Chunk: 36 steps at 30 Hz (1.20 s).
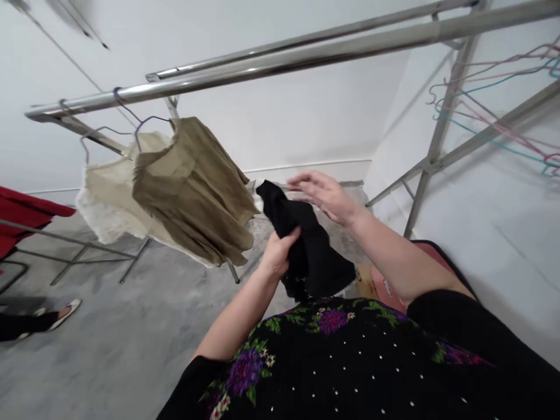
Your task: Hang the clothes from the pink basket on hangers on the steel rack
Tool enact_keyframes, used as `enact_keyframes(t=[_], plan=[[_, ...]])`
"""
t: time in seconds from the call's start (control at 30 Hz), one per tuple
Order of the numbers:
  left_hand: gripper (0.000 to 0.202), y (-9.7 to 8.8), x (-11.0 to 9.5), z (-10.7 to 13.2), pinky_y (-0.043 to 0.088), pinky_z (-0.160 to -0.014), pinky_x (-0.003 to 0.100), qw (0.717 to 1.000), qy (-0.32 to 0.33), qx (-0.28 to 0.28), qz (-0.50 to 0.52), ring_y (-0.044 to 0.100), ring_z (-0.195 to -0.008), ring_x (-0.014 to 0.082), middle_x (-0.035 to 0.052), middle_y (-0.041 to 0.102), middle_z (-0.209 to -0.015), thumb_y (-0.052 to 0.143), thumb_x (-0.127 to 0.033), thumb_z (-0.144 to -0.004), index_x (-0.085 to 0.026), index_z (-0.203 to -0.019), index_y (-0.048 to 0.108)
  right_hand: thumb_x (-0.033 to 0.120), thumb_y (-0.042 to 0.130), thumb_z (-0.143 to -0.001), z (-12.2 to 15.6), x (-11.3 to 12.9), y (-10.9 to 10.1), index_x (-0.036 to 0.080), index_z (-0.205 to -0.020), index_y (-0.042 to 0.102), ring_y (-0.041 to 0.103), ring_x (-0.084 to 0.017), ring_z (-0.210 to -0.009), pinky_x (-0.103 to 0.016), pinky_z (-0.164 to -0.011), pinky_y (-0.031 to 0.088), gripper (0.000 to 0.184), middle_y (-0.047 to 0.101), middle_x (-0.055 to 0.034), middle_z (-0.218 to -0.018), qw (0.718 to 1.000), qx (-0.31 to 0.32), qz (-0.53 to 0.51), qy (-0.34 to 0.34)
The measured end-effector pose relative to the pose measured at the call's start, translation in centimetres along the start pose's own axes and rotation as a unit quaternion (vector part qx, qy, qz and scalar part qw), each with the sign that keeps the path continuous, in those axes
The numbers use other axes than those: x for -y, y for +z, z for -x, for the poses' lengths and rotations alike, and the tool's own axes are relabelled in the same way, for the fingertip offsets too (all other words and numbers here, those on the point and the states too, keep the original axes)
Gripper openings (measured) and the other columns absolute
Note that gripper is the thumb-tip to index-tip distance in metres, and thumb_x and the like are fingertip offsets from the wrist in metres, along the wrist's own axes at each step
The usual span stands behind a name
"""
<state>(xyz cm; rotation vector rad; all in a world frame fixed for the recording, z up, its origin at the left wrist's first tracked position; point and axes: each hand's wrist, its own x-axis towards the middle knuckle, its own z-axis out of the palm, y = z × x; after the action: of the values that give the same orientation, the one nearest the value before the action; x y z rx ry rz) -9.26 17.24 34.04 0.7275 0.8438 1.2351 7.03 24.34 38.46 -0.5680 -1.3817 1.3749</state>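
A bunched black garment (312,239) hangs in front of my body, its exact kind hidden by the folds. My left hand (280,251) grips it from the left side, thumb lying across the cloth. Just above and to the right of the cloth is my right hand (326,195), fingers stretched out, slightly blurred and seemingly holding nothing. Left of my hands an olive-brown blouse (196,181) hangs on a hanger from the metal rail (245,73). Behind it hangs a cream-white top (111,198), partly covered by the blouse.
Pink and teal wire hangers (494,125) hang at the right near the rack's upright post (441,128). A reddish object with a dark rim (431,259) sits behind my right forearm. Red cloth (30,213) lies over a low frame at far left, near another person's foot (65,312).
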Motion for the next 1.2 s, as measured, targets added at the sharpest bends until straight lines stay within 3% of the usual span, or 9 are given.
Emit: enact_keyframes(t=[0.1, 0.23, 0.4, 0.6, 0.7, 0.83, 0.93, 1.07, 1.2], plan=[[0.029, -1.8, -2.5, -0.1, 0.055, -0.088, 0.033, 0.986, 0.051, -0.091, 0.127, 0.071, -0.079, 0.0181, 0.004, 0.074, -0.086, 0.078, -0.027, -0.072, -0.014, -0.096, 0.068, 0.041, 0.069, -0.076, 3.9, -4.7, -1.3, 0.021, -0.1, 0.063, 0.058, -0.02, -0.109, -0.04, -0.097, 0.046, 0.031, 0.065, -0.0054, -0.111, 0.987, -0.14, 0.077, 0.027], [0.018, -3.7, -4.1, 0.1, 0.055, -0.09, 0.03, 0.969, 0.035, -0.135, 0.205, 0.07, -0.084, 0.0161, 0.0064, 0.075, -0.09, 0.062, -0.025, -0.088, -0.011, -0.098, 0.067, 0.03, 0.08, -0.063, 8.1, -10.2, 0.3, 0.024, -0.119, 0.062, 0.053, -0.025, -0.121, -0.044, -0.106, 0.037, 0.059, 0.061, -0.0079, -0.127, 0.983, 0.008, 0.023, 0.18], [0.021, -5.4, -3.4, 1.0, 0.053, -0.096, 0.033, 0.968, -0.012, -0.13, 0.212, 0.069, -0.097, 0.0203, 0.0073, 0.074, -0.099, 0.065, -0.027, -0.086, -0.013, -0.102, 0.068, 0.043, 0.08, -0.061, 8.5, -12.8, 6.0, 0.023, -0.096, 0.071, 0.059, -0.028, -0.11, -0.042, -0.101, 0.041, 0.041, 0.07, -0.0064, -0.107, 0.989, -0.041, 0.039, 0.139], [0.026, -10.3, -2.3, 0.3, 0.055, -0.09, 0.033, 0.972, -0.005, -0.169, 0.16, 0.068, -0.098, 0.021, 0.0089, 0.073, -0.095, 0.059, -0.036, -0.088, -0.015, -0.101, 0.067, 0.05, 0.067, -0.077, 7.4, -9.3, 6.6, 0.02, -0.083, 0.066, 0.058, -0.015, -0.067, -0.028, -0.067, 0.047, 0.031, 0.066, -0.0002, -0.074, 0.982, -0.126, -0.008, 0.142], [0.03, -13.5, -0.5, 0.0, 0.057, -0.078, 0.035, 0.982, -0.068, -0.16, -0.071, 0.069, -0.086, 0.0229, 0.0104, 0.072, -0.084, 0.061, -0.043, -0.084, -0.014, -0.089, 0.067, 0.045, 0.07, -0.076, 6.7, -5.3, 6.3, 0.018, -0.077, 0.062, 0.051, -0.01, -0.061, -0.022, -0.06, 0.04, 0.029, 0.06, 0.002, -0.068, 0.982, -0.132, -0.025, 0.135], [0.031, -16.2, 0.9, 1.1, 0.053, -0.071, 0.035, 0.936, -0.084, -0.19, -0.283, 0.065, -0.079, 0.0245, 0.0036, 0.061, -0.063, 0.075, -0.041, -0.067, -0.016, -0.067, 0.057, 0.047, 0.068, -0.074, 5.8, -2.6, 6.9, 0.016, -0.072, 0.058, 0.045, -0.01, -0.057, -0.022, -0.056, 0.034, 0.033, 0.054, 0.0029, -0.063, 0.981, -0.09, 0.044, 0.165], [0.029, -15.1, 0.6, 2.9, 0.049, -0.075, 0.031, 0.916, 0.029, -0.195, -0.351, 0.06, -0.082, 0.02, -0.0004, 0.058, -0.069, 0.067, -0.045, -0.073, -0.019, -0.072, 0.053, 0.049, 0.065, -0.07, 5.5, -3.2, 7.3, 0.016, -0.063, 0.055, 0.038, -0.009, -0.054, -0.023, -0.054, 0.029, 0.036, 0.046, 0.0048, -0.056, 0.965, -0.079, 0.157, 0.196], [0.041, -10.2, 1.2, 4.6, 0.046, -0.078, 0.03, 0.861, 0.179, -0.014, -0.476, 0.059, -0.089, 0.0207, 0.0034, 0.064, -0.096, 0.074, -0.044, -0.068, -0.021, -0.098, 0.059, 0.048, 0.06, -0.071, 5.1, -3.9, 7.2, 0.016, -0.061, 0.054, 0.035, -0.009, -0.054, -0.024, -0.054, 0.026, 0.034, 0.042, 0.0055, -0.053, 0.951, -0.031, 0.236, 0.199], [0.02, -6.9, 3.6, 3.6, 0.045, -0.071, 0.027, 0.915, 0.096, 0.057, -0.388, 0.058, -0.078, 0.0192, 0.0024, 0.064, -0.078, 0.068, -0.034, -0.071, -0.018, -0.082, 0.065, 0.047, 0.059, -0.074, 5.3, -2.4, 5.5, 0.016, -0.065, 0.057, 0.039, -0.01, -0.056, -0.024, -0.055, 0.029, 0.033, 0.048, 0.0037, -0.056, 0.958, 0.017, 0.224, 0.18]])
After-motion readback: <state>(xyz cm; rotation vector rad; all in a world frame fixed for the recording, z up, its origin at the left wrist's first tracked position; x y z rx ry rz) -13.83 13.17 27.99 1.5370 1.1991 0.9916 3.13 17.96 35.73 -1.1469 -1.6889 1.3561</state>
